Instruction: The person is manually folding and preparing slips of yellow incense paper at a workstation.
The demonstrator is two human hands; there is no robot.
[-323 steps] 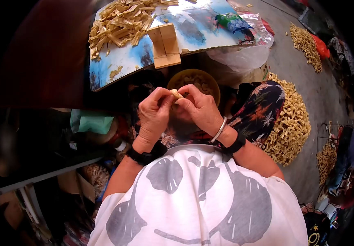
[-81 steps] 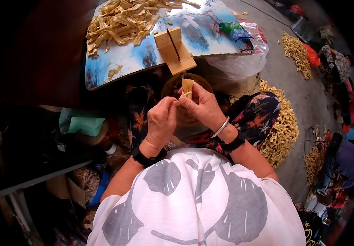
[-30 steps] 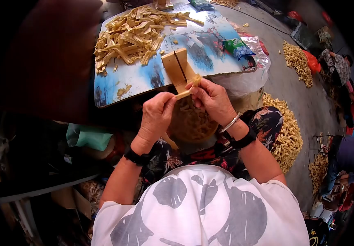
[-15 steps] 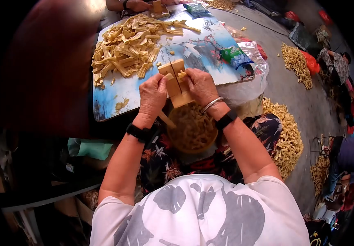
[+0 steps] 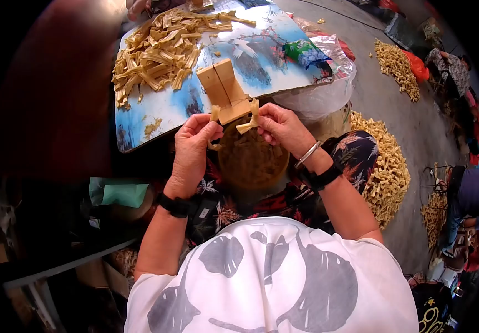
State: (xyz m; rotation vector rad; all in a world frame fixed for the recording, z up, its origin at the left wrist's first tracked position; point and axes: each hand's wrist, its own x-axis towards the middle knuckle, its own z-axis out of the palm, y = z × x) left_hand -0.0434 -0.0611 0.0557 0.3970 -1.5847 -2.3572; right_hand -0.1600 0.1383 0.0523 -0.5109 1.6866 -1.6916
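Between the thumb and fingers of my left hand (image 5: 192,147) is a pale yellow strip (image 5: 215,114), which looks like bean curd skin. My right hand (image 5: 285,129) pinches a bent or folded strip (image 5: 246,128) of the same kind. Both hands are apart, in front of the lower end of an L-shaped wooden block (image 5: 217,80) with a slit down its upright face. The block stands at the table's near edge. Below the hands a round yellowish basin (image 5: 253,186) holds many pieces, dim in shadow.
A heap of long yellow strips (image 5: 162,53) lies on the painted tabletop (image 5: 187,105), with a green packet (image 5: 306,54) to its right. Piles of short pieces (image 5: 386,172) lie on the floor at right. Other people (image 5: 450,69) sit at the far right.
Both hands have come down and toward me from the wooden block, each with a strip. They are further apart from each other. The whole view has shifted slightly.
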